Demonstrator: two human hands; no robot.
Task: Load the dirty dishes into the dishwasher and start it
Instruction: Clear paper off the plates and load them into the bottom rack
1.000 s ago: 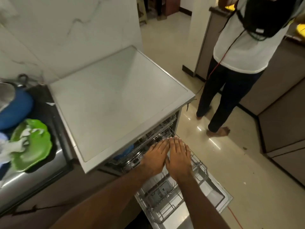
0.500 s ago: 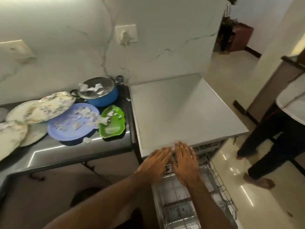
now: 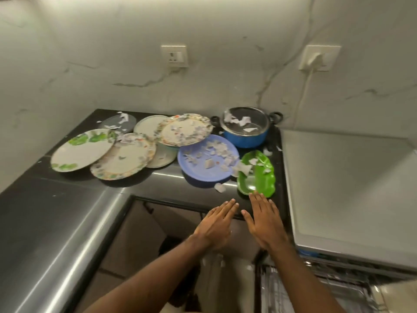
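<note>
Counter edge (image 3: 171,202) beneath 2 flat hands (image 3: 266,222)

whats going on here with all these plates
A person reaches both bare hands toward dirty dishes on the black counter. The left hand and right hand are flat and open, no grip on anything; the right fingertips are at the near rim of the green leaf-shaped dish. The round blue plate, blue lidded pot and other plates lie strewn with paper scraps. The dishwasher's wire rack is out.
</note>
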